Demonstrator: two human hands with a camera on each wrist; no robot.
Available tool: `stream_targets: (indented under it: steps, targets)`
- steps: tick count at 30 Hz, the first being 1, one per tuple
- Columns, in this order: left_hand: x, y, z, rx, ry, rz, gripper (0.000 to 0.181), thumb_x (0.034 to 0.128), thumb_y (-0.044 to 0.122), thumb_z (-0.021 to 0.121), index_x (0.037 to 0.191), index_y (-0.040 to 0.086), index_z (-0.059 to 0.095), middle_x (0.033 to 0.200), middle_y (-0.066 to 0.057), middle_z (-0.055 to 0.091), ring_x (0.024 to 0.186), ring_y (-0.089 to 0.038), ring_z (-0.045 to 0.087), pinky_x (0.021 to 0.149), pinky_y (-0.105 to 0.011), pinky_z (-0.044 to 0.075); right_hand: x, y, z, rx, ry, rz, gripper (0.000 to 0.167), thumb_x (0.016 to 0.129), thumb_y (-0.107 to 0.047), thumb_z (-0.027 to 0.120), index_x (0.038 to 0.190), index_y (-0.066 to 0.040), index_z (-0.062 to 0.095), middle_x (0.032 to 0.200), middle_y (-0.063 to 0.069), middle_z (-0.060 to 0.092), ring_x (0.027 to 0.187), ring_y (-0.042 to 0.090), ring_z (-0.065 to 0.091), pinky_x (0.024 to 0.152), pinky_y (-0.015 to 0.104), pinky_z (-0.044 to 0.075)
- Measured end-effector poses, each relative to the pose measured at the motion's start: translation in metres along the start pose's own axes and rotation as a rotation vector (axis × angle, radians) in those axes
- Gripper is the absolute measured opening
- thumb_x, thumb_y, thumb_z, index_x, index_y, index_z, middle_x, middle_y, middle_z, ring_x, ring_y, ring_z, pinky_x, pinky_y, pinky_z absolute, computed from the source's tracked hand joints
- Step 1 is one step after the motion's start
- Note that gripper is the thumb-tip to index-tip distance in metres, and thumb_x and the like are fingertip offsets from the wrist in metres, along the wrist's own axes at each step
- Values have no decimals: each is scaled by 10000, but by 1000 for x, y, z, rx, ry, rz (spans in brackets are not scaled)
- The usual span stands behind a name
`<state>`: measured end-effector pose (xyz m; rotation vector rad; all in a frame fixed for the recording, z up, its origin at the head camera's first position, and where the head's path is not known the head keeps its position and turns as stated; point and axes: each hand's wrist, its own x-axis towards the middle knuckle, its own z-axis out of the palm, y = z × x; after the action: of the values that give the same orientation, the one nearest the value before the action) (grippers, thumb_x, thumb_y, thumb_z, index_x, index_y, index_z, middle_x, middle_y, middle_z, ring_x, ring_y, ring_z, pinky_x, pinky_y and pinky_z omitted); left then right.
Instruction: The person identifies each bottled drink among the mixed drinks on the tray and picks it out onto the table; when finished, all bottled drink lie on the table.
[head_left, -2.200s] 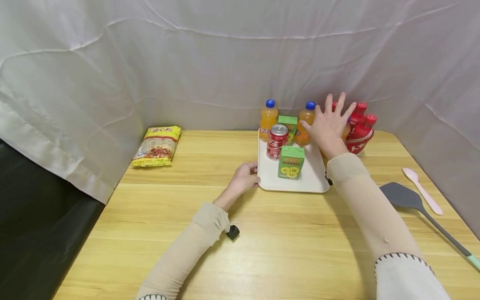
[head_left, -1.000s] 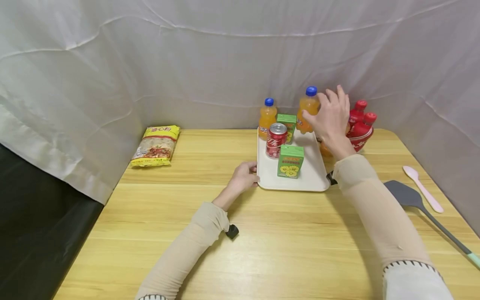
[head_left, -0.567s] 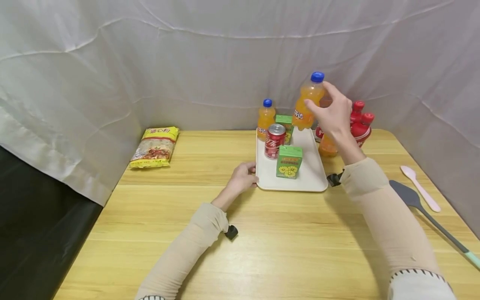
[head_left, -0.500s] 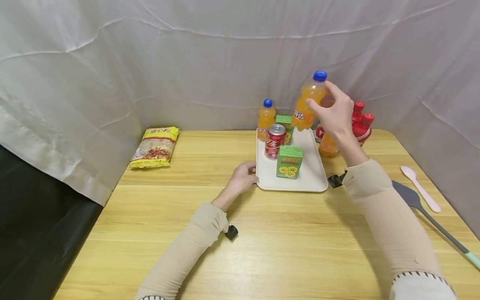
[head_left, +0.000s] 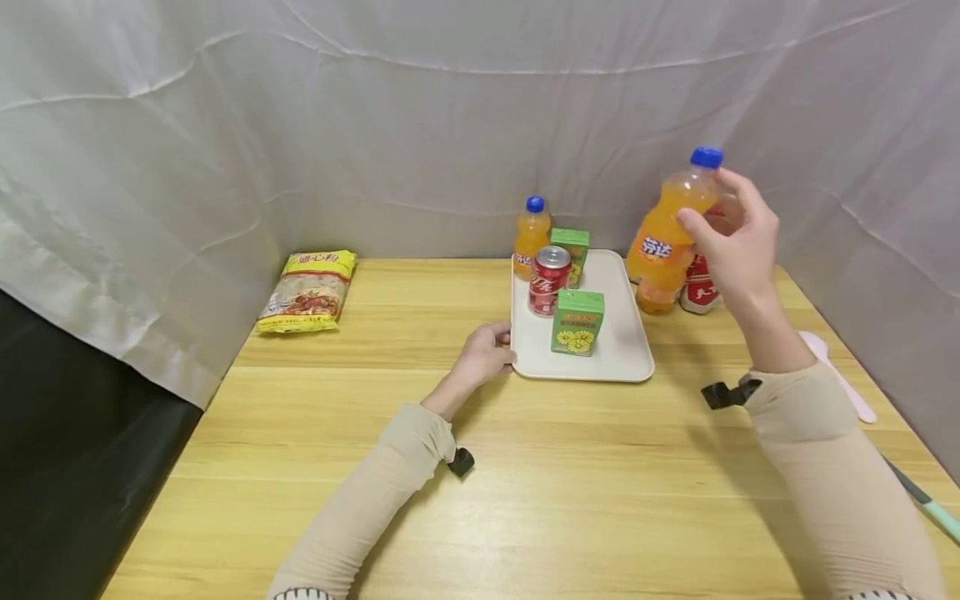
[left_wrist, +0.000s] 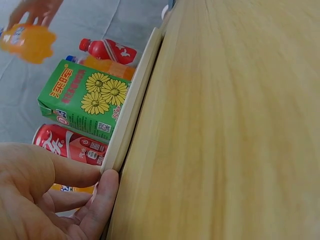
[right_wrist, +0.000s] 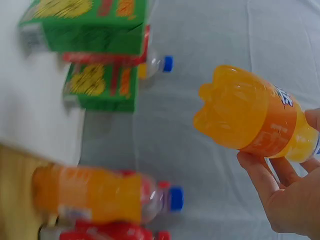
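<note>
My left hand [head_left: 483, 357] pinches the left rim of a white tray [head_left: 622, 342], thumb and fingers on its edge in the left wrist view. On the tray stand a red cola can [head_left: 548, 287], two green drink cartons, the front one [head_left: 577, 325] with yellow flowers, and an orange soda bottle [head_left: 532, 233]. Raised off the table right of the tray, my right hand [head_left: 742, 254] grips another orange soda bottle [head_left: 670, 233], tilted with its blue cap up. The right wrist view shows this bottle's base [right_wrist: 225, 110] touching nothing.
Behind the held bottle, another orange soda bottle [head_left: 656, 298] and red bottles [head_left: 701, 287] stand beside the tray, partly hidden. A yellow pasta bag [head_left: 309, 292] lies at left. At right are a pink spoon [head_left: 847, 387] and a green-tipped handle [head_left: 937, 517]. Grey cloth [head_left: 450, 150] hangs behind.
My right hand, earlier spread over the bottles, has gripped the orange soda bottle from the tray's back right, lifted it and carried it rightward. My left hand stays on the tray's rim.
</note>
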<state>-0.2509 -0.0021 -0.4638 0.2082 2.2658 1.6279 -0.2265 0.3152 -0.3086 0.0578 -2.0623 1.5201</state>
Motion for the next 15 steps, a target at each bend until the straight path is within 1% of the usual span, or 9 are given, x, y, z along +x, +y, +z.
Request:
stream_targets:
  steps: [2,3,6,8,12,15]
  targets:
    - [0,0,-1,0,1,-4,648,872,-142,611,1505,-20,539,1179,-143,582,906,-203,628,710,-225,663,-7,7,-8,-87,4,-1,561,962,-212,768,1486,-254,573,1237,-141,700,1020,16,681,850,75,580]
    - [0,0,-1,0,2,-5,655,870,-145,610,1508,-18,537,1177,-139,580,908,-204,626,708,-226,662,-10,11,-12,-107,3,-4,563,965,-205,764,1490,-250,567,1259,-132,694,1031,14,673,872,72,566]
    - [-1,1,-2,1,7,-1,667,864,-147,611,1514,-22,528,1174,-141,581,902,-206,630,710,-234,667,-21,24,-20,-161,-1,3,572,969,-204,758,1498,-250,548,1282,-137,666,1038,2,649,871,65,548]
    - [-1,1,-1,1,6,3,672,865,-149,609,1519,-22,522,1171,-144,582,900,-206,630,708,-235,668,-27,34,-24,-201,0,14,574,966,-210,761,1496,-242,544,1245,-167,647,1014,-4,630,858,53,532]
    - [-1,1,0,6,0,7,669,862,-150,606,1514,-19,530,1163,-145,590,902,-211,639,698,-227,665,-38,51,-29,-289,-22,57,612,948,-202,780,1498,-160,516,1135,-215,573,937,-11,596,814,-2,511]
    - [0,1,0,3,0,9,672,857,-152,606,1512,-19,533,1163,-147,594,901,-212,640,699,-232,666,-43,63,-32,-339,-47,73,650,938,-173,787,1500,-71,478,1104,-185,526,908,-19,578,797,-21,511]
